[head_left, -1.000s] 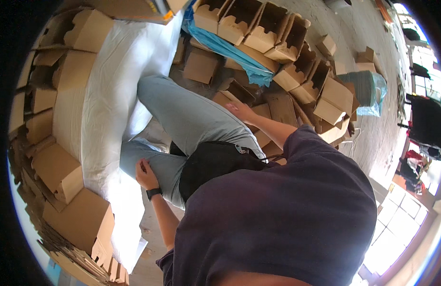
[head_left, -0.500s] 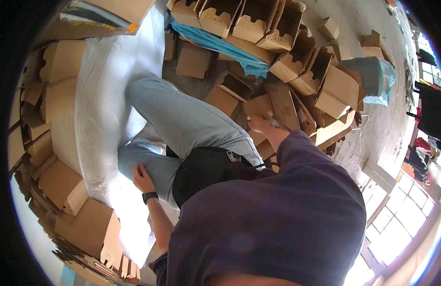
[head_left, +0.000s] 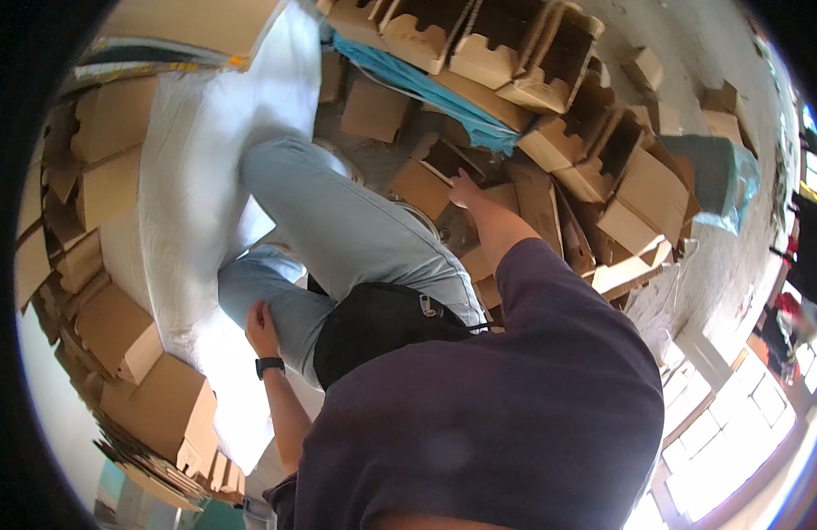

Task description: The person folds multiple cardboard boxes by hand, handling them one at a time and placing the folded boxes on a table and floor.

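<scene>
Reaching to an open box (head_left: 419,188) with the right hand (head_left: 464,191), resting the left hand (head_left: 262,328) on jeans (head_left: 351,221) left of the box; cannot tell either hand's finger spread

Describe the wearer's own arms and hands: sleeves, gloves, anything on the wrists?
Left hand and right hand: no gloves. Dark purplish short sleeves. Black watch-like wristband on the left wrist; none visible on the right.
</scene>
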